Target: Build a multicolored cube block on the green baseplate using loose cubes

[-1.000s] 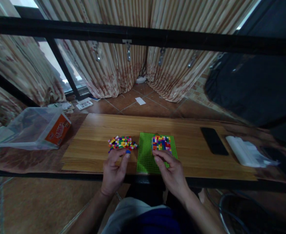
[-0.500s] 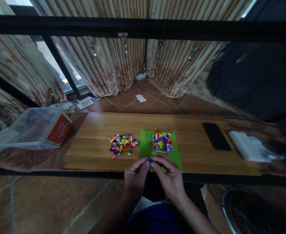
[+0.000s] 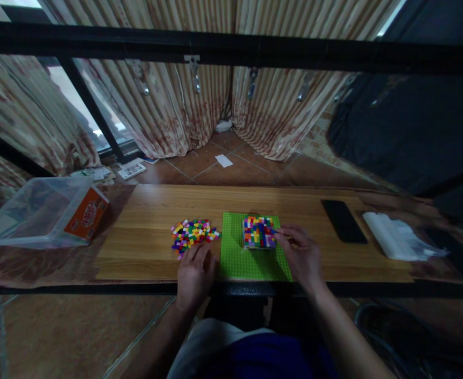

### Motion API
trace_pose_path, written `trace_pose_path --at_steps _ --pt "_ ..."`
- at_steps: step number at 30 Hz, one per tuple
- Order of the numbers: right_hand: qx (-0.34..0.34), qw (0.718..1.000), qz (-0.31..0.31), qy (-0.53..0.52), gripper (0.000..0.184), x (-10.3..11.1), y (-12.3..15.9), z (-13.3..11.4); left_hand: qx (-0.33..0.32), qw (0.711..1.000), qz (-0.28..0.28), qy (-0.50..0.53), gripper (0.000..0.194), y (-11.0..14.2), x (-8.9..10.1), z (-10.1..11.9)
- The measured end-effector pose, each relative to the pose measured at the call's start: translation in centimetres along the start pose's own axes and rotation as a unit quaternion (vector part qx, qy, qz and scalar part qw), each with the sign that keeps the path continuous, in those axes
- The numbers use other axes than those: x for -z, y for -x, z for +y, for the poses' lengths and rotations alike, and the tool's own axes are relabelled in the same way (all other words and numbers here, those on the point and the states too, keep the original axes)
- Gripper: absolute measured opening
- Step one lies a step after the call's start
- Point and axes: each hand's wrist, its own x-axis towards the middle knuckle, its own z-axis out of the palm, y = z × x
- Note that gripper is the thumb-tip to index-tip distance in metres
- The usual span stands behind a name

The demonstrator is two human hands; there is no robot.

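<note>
My right hand (image 3: 301,255) pinches a small blue building brick (image 3: 276,231) at the right edge of a multicoloured block of bricks (image 3: 258,232). That block stands on a green studded baseplate (image 3: 233,263). Over the near edge of a loose pile of small coloured bricks (image 3: 194,231) is my left hand (image 3: 195,273), its fingers bent and a little apart. I see nothing held in it, though its fingertips partly cover the pile's near side.
A clear plastic box (image 3: 49,210) with an orange label stands at the left. To the right lie a black phone (image 3: 344,221) and a white packet (image 3: 389,237). A dark metal bar (image 3: 231,47) crosses above the wooden board (image 3: 136,247), in front of the curtains.
My hands have parted. The right carried the blue brick to the block's right edge, while the left moved left to the loose pile. The view has shifted slightly.
</note>
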Motion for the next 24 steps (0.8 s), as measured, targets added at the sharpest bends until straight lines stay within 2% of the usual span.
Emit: trace_pose_path --at_steps 6,12,15,20,24 --pt "0.015 0.998 -0.054 0.031 0.024 -0.9 -2.8 1.2 -0.032 0.998 -0.006 -0.049 0.029 -0.2 -0.9 -0.9" --pt "0.009 0.996 -0.066 0.051 0.020 -1.6 -3.8 1.9 -0.015 0.998 -0.026 -0.049 0.026 -0.3 -1.2 -1.0" --pt "-0.026 0.997 -0.068 0.022 0.021 -1.8 -4.2 2.3 0.000 0.999 -0.031 -0.037 0.025 -0.4 -1.2 -1.1" --pt "-0.136 0.986 -0.036 -0.086 0.020 -2.6 -4.5 2.7 0.009 0.999 -0.035 -0.028 0.024 -0.4 -1.2 -1.1" --pt "-0.175 0.976 -0.028 -0.128 0.022 -3.3 -4.2 2.6 0.012 0.999 -0.036 -0.032 0.023 -0.4 -1.3 -1.1"
